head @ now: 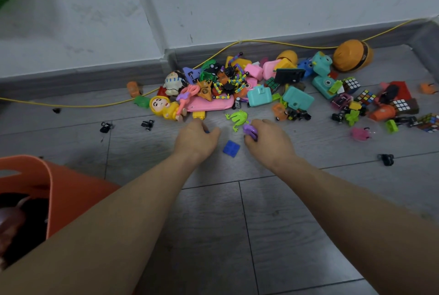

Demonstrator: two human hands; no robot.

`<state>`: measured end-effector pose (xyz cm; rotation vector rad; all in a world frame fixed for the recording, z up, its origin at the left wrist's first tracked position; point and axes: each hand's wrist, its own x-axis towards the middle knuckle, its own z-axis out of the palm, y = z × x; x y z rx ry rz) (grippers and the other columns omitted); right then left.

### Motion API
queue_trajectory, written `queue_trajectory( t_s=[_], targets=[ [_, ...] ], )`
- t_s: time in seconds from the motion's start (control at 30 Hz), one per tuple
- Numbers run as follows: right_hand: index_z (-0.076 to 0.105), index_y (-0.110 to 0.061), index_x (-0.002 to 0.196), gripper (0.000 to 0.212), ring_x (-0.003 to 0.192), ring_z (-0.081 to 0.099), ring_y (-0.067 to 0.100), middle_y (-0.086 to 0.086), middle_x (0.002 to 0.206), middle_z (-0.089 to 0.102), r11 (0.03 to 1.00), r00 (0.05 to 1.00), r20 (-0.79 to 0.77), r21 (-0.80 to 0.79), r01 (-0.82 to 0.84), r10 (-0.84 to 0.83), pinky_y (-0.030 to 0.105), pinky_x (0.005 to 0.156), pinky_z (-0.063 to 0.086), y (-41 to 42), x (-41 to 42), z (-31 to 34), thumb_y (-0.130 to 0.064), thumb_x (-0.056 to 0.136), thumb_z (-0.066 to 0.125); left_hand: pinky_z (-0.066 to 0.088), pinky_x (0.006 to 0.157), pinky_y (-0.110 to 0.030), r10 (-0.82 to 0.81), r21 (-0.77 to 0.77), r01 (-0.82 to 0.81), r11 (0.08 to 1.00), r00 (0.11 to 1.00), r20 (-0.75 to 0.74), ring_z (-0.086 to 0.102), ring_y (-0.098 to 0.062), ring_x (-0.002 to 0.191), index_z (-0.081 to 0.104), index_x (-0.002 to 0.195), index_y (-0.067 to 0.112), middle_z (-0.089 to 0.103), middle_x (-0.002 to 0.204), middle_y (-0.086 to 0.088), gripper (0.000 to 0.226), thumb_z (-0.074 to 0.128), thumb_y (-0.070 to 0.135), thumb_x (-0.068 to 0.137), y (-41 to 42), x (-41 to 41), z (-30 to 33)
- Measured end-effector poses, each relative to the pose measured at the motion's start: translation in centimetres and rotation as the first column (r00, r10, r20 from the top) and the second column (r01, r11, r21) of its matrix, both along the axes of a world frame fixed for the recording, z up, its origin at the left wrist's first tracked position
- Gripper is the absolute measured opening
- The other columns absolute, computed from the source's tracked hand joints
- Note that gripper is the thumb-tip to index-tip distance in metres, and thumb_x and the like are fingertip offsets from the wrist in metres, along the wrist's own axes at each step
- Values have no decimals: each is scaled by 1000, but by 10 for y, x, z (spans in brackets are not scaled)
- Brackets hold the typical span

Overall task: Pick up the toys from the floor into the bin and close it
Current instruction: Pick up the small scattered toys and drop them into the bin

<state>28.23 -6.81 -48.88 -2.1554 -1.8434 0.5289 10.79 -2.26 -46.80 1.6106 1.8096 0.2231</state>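
A heap of small plastic toys [256, 85] lies on the grey floor along the wall. My left hand [196, 139] is down on the floor in front of the heap, fingers curled over a small blue toy that barely shows. My right hand [268, 139] is closed on a purple toy [250, 130], just beside a green frog toy [236, 117]. A blue square piece [231, 148] lies loose between both hands. The orange bin [59, 190] stands at the lower left, open, with dark things inside.
A yellow cable [261, 41] runs along the skirting behind the heap. An orange ball-shaped toy [352, 55] sits far right at the wall. Small black wheeled pieces [386, 159] lie scattered apart. Rubik's cubes [365, 97] cluster at the right.
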Motion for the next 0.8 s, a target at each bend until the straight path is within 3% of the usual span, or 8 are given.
queue_trajectory(
  t_s=[0.1,0.2,0.3,0.4,0.5,0.57,0.67,0.8],
  targets=[
    [54,-15,99,14,81,56,25,5,93,60,997,995,-74,-6,72,-72,33,64,43,1,6,-2,-26,91,55,57,75,-43,42,-44,-37,998,992,116,67,-27,80,54,81,19,67,79,-4,24,60,42,79,4,8,3],
    [54,-16,106,22,83,57,25,4,94,61,986,967,-194,-11,166,-165,34,69,46,4,12,-2,-24,86,59,59,72,-48,-41,-44,46,998,992,116,67,-29,76,55,79,20,67,77,-6,24,65,41,75,4,15,3],
    [53,-18,115,31,85,59,27,3,95,62,987,953,-260,1,160,-155,32,68,44,12,13,0,-20,85,60,56,75,-41,-263,-59,261,964,964,-38,62,-24,85,53,92,23,59,82,3,30,71,41,77,1,20,3],
    [49,-23,129,46,92,60,27,4,104,63,1000,980,-196,20,21,-17,36,75,50,20,10,3,-20,84,59,47,68,-34,-423,-44,421,906,891,-164,57,-21,85,47,106,26,55,83,7,51,71,58,74,-4,21,6],
    [47,-26,135,58,91,61,31,5,95,64,997,976,-207,-22,-70,64,41,76,52,28,5,6,-27,79,63,37,65,-31,-528,-6,550,835,798,-290,52,-21,84,43,115,27,55,94,3,60,68,64,74,-6,21,9],
    [44,-27,140,67,97,61,32,7,103,66,988,964,-255,-108,-112,81,40,82,52,33,2,8,-30,77,68,37,65,-31,-574,10,616,787,739,-352,58,-24,91,44,115,27,60,104,0,58,69,61,75,-7,21,9],
    [34,-29,148,80,115,56,32,12,130,58,958,963,-251,-238,-157,96,34,91,47,39,2,9,-29,79,74,38,68,-32,-585,-7,651,759,678,-445,61,-28,100,49,114,24,61,111,-5,51,71,52,78,-10,23,10],
    [28,-25,152,79,117,54,32,16,132,56,958,973,-220,-256,-125,69,31,91,45,40,2,5,-27,85,70,37,68,-32,-559,9,642,767,675,-481,60,-28,100,52,111,24,60,110,-5,38,66,46,83,-15,20,9]
  ],
)
